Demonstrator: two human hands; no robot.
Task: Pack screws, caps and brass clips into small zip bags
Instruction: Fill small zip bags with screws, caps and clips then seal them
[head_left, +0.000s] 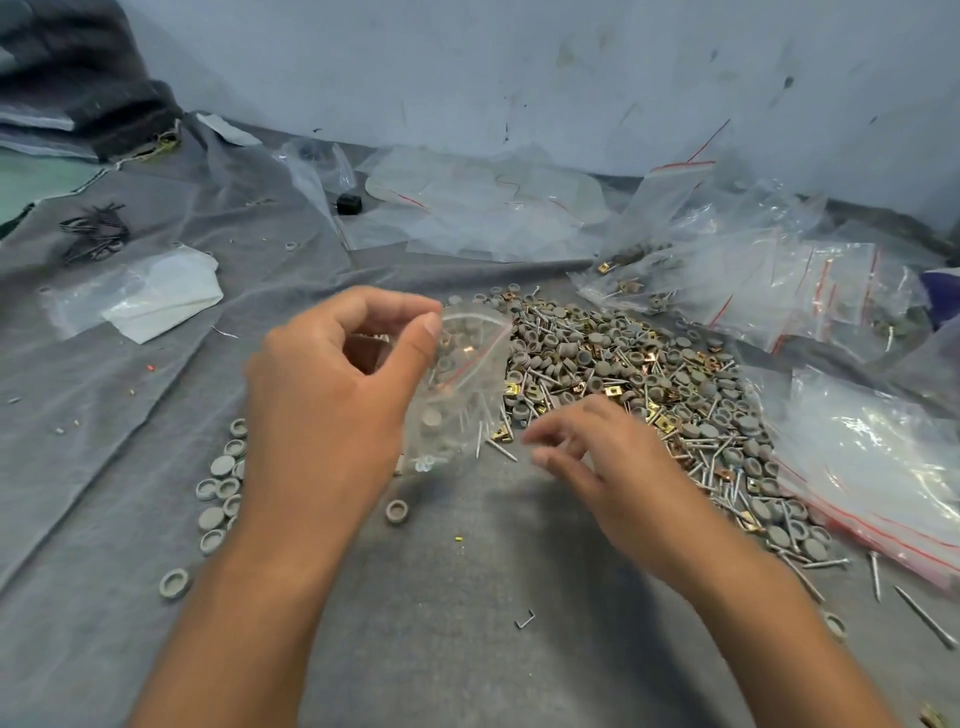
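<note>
Grey cloth surface (447, 597) under a pale wall. My left hand (332, 405) pinches a small zip bag (462, 384) at its mouth — grip tight; my right hand (597, 467) hovers beside it, fingers loosely spread, by the heap of screws, caps and brass clips (649, 384).

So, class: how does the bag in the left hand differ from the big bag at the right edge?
The held bag is small, lifted, and holds caps and screws; the big bag lies flat on the cloth, its contents unclear. Both are clear plastic with a red zip line.
</note>
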